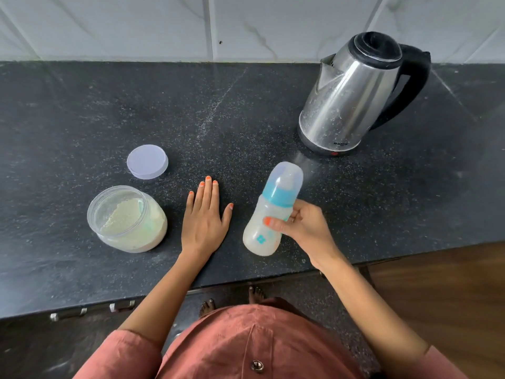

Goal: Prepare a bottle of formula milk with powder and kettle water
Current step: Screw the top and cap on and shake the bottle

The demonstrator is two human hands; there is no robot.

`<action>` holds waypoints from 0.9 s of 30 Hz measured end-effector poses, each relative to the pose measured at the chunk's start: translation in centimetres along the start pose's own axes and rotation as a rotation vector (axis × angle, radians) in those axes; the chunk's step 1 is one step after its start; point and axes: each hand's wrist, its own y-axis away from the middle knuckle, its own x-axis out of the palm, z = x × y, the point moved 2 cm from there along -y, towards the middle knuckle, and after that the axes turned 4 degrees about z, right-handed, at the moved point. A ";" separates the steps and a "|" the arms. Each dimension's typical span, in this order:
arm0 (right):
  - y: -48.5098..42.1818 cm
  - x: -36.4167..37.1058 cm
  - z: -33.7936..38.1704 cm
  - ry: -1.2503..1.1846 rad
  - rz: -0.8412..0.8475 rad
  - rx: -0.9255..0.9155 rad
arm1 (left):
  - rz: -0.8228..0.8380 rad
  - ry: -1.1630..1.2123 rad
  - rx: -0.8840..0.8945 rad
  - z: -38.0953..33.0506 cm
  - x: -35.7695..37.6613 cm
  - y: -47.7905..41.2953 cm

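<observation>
Head view looks down on a dark speckled bench [82, 105] with the bottle [273, 207] near its front edge. The right hand [303, 228] grips the bottle round its lower body, thumb across the front and fingers curled behind. The bottle is tilted, its capped top leaning up and away toward the kettle [352, 97]. It has a teal collar and a clear cap over the teat, and its body looks milky white. Whether its base touches the bench cannot be told. Just left of the bottle, the left hand [203, 217] lies flat on the bench, palm down, fingers straight and slightly spread, holding nothing. Farther left of the bottle stands an open clear jar [127, 218] holding pale powder [123, 217]. Its pale lid [147, 161] lies flat on the bench just behind the jar, apart from it. The steel kettle, with black handle and black lid, stands upright behind and to the right of the bottle, near the white tiled wall [136, 23]. Below the bottle, past the bench edge, a reddish-brown garment [246, 346] and bare toes [207, 307] show.
</observation>
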 end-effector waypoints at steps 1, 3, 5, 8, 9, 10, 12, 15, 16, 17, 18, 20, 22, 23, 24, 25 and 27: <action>-0.1 -0.2 0.1 -0.022 -0.010 -0.011 | -0.002 0.001 -0.001 0.0 0.0 0.0; -0.9 -0.7 0.6 -0.273 -0.129 -0.029 | -0.006 -0.002 0.000 0.0 0.0 0.1; -1.7 -1.2 0.7 -0.498 -0.250 -0.056 | -0.003 -0.003 -0.001 0.1 0.0 0.1; -1.1 -0.4 0.8 -0.291 -0.177 -0.041 | -0.005 0.002 0.000 0.0 0.0 0.1; -0.6 0.1 0.7 -0.152 -0.092 -0.027 | -0.006 0.004 0.001 0.0 0.0 0.0; -0.2 0.3 0.7 -0.049 -0.023 -0.019 | -0.006 0.004 0.002 0.0 0.0 0.0; -0.1 0.1 0.6 -0.041 -0.011 -0.024 | -0.005 0.001 0.001 0.0 0.0 0.1; -1.3 -1.2 0.9 -0.404 -0.221 -0.049 | -0.005 -0.002 0.002 0.0 -0.1 0.0; -1.7 -1.4 0.8 -0.502 -0.276 -0.058 | -0.006 -0.004 0.001 0.0 0.0 0.1; -1.9 -1.3 0.7 -0.528 -0.288 -0.055 | -0.003 -0.007 0.001 0.0 0.0 0.1; -1.7 -1.0 0.6 -0.472 -0.264 -0.037 | -0.001 -0.010 0.002 -0.1 0.0 0.1; -0.8 -0.2 0.4 -0.199 -0.120 -0.001 | -0.004 -0.009 0.002 0.0 0.0 0.0; -0.2 0.1 0.1 -0.014 -0.015 0.015 | -0.002 -0.007 0.001 0.0 0.0 0.0; -0.3 -0.1 0.1 -0.030 -0.021 0.014 | 0.000 -0.008 0.002 0.0 0.0 0.0; -0.5 -0.3 0.1 -0.118 -0.064 0.012 | 0.000 -0.009 0.004 0.0 0.0 0.0; -0.9 -0.7 0.3 -0.256 -0.133 0.011 | -0.002 -0.009 0.005 0.0 0.0 0.0; -1.7 -1.3 0.3 -0.504 -0.274 -0.022 | -0.005 -0.008 0.003 0.0 0.0 0.0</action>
